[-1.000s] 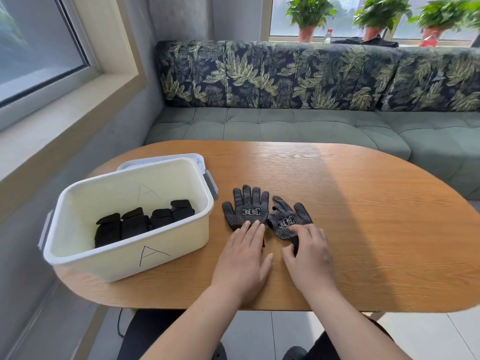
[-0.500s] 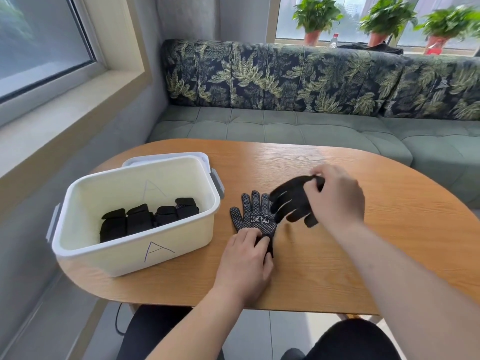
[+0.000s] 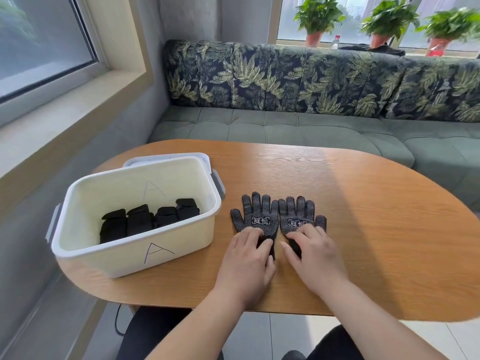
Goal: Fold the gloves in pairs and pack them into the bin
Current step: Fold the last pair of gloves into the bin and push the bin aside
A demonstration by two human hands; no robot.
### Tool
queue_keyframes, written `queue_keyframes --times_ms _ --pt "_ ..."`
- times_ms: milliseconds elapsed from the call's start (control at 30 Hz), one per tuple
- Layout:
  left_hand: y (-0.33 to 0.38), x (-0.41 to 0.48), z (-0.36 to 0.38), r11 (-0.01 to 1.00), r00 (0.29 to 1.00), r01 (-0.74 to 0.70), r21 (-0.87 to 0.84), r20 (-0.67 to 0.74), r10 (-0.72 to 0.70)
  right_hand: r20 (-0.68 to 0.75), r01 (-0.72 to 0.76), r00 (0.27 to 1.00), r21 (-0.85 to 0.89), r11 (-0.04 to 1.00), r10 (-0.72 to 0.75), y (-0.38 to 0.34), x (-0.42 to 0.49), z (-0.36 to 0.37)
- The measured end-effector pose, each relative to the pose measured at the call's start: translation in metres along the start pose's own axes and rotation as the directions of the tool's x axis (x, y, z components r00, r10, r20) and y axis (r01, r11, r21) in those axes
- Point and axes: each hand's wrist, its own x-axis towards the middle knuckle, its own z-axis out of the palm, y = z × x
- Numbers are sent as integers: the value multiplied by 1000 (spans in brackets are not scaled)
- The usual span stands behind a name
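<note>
Pressing down on both cuffs, head view only. The left hand (image 3: 246, 258) is lying on the cuff of the left glove (image 3: 255, 216), and the right hand (image 3: 314, 255) is lying on the cuff of the right glove (image 3: 298, 216). The fingers of both hands are lying nearly flat, slightly bent, resting on the fabric rather than wrapping round it. Nothing is being lifted.

Both gloves are lying flat on the table (image 3: 363, 229) just right of the bin (image 3: 130, 255), dotted sides up. Their fingers are pointing away from the person, thumbs outward, inner edges touching or nearly so. The left glove is sitting nearer the bin, apart from its wall. Inside the bin, about four folded black bundles (image 3: 148, 219) are sitting in a row, with bare floor showing on the near side. A lid (image 3: 166, 157) is poking out from under the bin's far side.

My read: the pair is being lined up and the fold isn't started yet. Doing it well:
- Flipping one glove onto the other, with fingers and cuffs matching.
- Pinning the lower cuff with one hand so the knit isn't creeping.
- Folding fingers toward cuff and pressing the crease flat.
- Lifting rather than dragging. The fabric is looking floppy and the dots grippy.
- Aiming for a bundle as compact as those in the bin.
</note>
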Motion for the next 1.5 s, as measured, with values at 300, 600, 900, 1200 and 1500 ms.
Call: queue_keyframes --times_ms 300,600,900,1200,1500 --pt "-3 4 12 1000 981 9 25 193 -14 -34 -22 999 21 1000 22 -5 -17 10" --pt "-2 8 7 997 948 -3 74 318 -21 -55 -144 988 -17 989 143 -6 -16 13" --pt "0 3 4 1000 984 -22 5 178 20 -103 -36 994 -24 999 33 -10 -21 13" --pt "2 -2 -1 996 996 -82 25 -17 83 -162 -69 985 -36 997 62 -20 -43 8" --pt "7 -7 2 996 997 -82 32 20 81 -185 -161 967 77 984 173 -21 -44 3"
